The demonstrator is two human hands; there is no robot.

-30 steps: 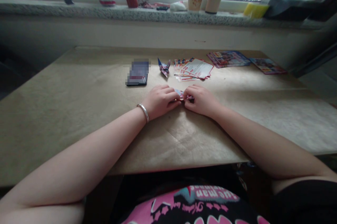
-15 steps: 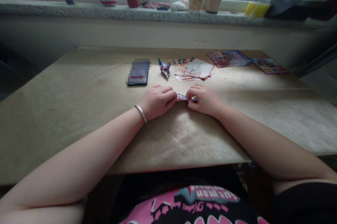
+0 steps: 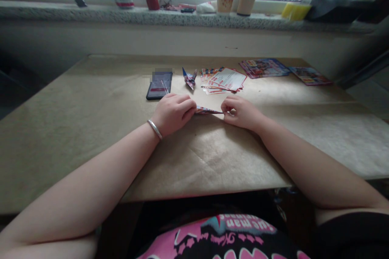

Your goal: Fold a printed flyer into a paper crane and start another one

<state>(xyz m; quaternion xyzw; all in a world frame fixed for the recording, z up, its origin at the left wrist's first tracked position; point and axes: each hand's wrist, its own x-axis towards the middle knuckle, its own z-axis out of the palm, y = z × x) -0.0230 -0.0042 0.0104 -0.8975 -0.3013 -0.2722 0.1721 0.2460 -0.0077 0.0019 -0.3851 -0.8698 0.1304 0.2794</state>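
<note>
Here I've got the left hand and right hand pinching opposite ends of the folded paper, nearside of the paper crane.

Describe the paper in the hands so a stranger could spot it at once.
On the table, look between the left hand and right hand. There is a narrow, patterned folded paper; unlike the paper bird and cards beyond, it is held.

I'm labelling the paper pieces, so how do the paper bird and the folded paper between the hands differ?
The paper bird sits untouched; the folded paper has the left hand at one end and the right hand at the other. The bird's points spread in several directions, while the folded paper shows as a narrow strip. Both carry a colourful pattern.
</note>
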